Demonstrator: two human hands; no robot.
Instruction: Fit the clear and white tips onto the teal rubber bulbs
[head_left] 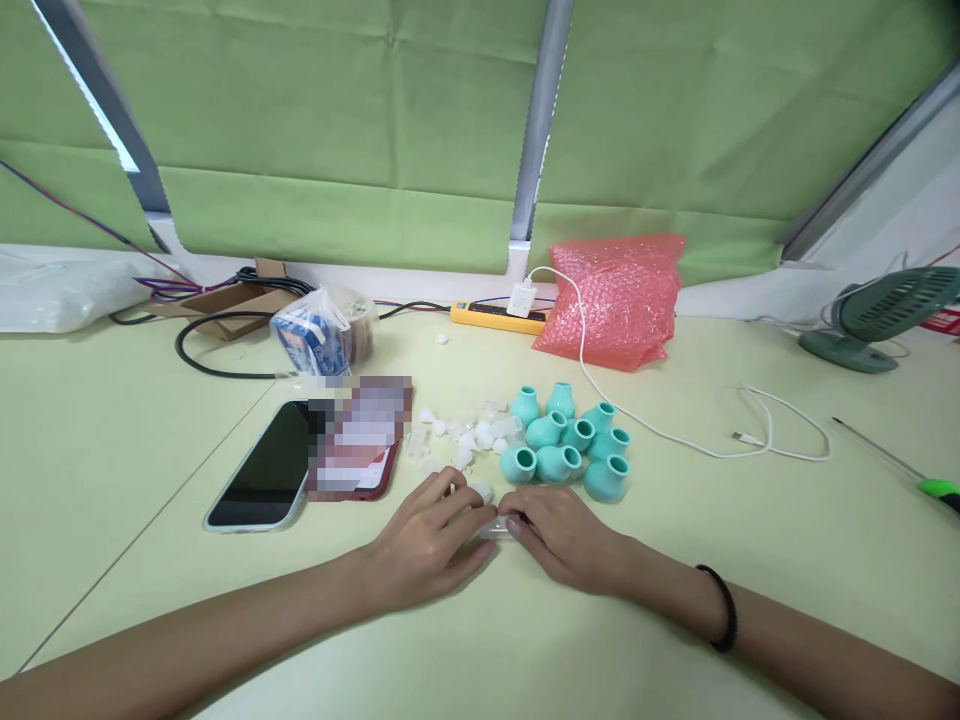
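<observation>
My left hand point(431, 538) and my right hand point(566, 535) meet low on the table, fingers bent in a pinch. Between their fingertips is a small clear plastic piece point(496, 528), gripped from both sides and partly covered by the fingers. A whitish piece point(480, 492) shows just behind the left fingers. Beyond my right hand stand and lie several teal rubber bulbs point(559, 462) with round open necks, close together. Left of them is a loose scatter of small white and clear plastic pieces point(466, 440).
Two phones, one dark-screened point(262, 470) and one red-cased point(390, 465), lie left. Behind are a bagged blue packet point(311, 335), a yellow power strip point(487, 317) and pink bubble wrap point(619, 305). A white cable point(675, 437), green-handled screwdriver point(937, 488) and fan point(892, 305) are right.
</observation>
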